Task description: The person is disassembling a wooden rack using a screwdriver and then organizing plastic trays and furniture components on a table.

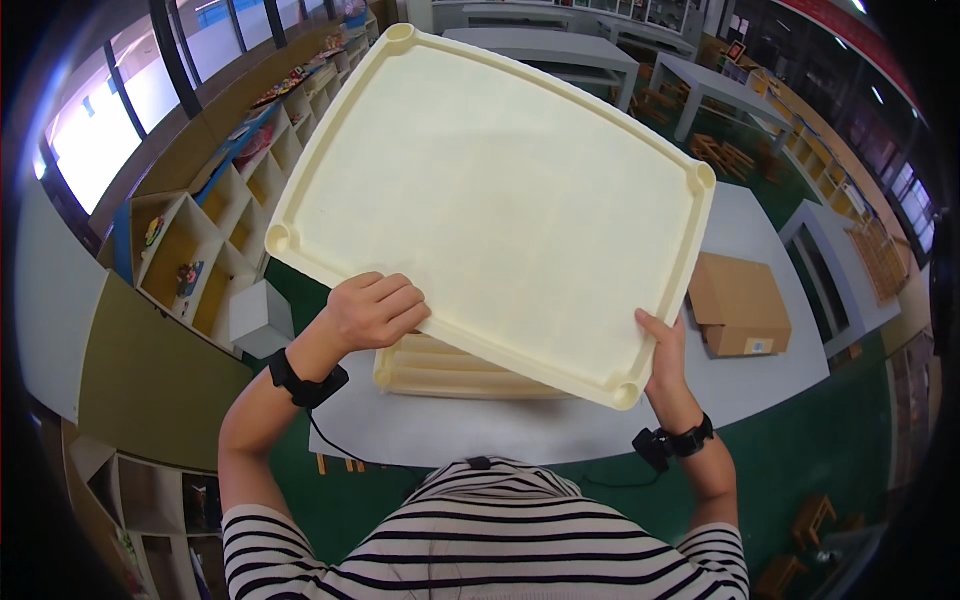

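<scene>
In two hands (376, 312) (668, 355), one cream tray (490, 210); below, perhaps three trays (445, 370).

Cream panel (490, 200): rectangular, one piece, rounded corners. Raised rim borders broad, flat face. Round hollow socket at each of four corners. Position: held aloft, upper middle of head view. Pose: socketed face toward camera, long edges sloping down rightward.

White table (450, 430); box (738, 295), cream pieces (460, 375) (partly hidden)
</scene>
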`<state>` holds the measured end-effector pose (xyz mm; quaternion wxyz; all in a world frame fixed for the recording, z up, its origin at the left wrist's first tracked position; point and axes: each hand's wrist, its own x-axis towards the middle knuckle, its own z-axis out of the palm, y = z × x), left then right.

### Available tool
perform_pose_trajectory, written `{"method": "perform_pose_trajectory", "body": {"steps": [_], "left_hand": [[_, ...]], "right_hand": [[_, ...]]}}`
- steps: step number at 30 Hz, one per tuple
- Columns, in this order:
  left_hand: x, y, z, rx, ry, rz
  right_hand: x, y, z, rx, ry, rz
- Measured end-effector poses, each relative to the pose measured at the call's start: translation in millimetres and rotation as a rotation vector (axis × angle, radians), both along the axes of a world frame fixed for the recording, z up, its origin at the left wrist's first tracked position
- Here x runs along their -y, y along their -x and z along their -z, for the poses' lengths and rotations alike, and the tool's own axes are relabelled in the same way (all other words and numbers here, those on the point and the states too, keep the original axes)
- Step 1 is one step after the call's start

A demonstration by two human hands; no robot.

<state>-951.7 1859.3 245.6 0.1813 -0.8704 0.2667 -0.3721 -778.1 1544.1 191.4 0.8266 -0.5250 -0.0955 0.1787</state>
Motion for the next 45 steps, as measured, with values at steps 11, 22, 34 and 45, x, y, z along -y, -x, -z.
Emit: {"method": "perform_pose_trajectory", "body": {"steps": [11, 22, 34, 45], "left_hand": [[-1.1, -11.7, 14.1, 0.047, -0.019, -0.038], [-42.6, 4.7, 8.2, 0.123, 0.082, -0.353], [-61.3, 32.0, 85.1, -0.235, 0.461, -0.273], [25.5, 78.4, 178.8, -0.602, 0.744, -0.446]], "right_hand": [[5.2, -0.8, 25.8, 0.063, -0.127, 0.133], [7.5, 8.4, 33.3, 0.141, -0.089, 0.224], [64.4, -85.2, 54.8, -0.255, -0.149, 0.220], [105.9, -240.9, 170.7, -0.412, -0.223, 0.532]]}}
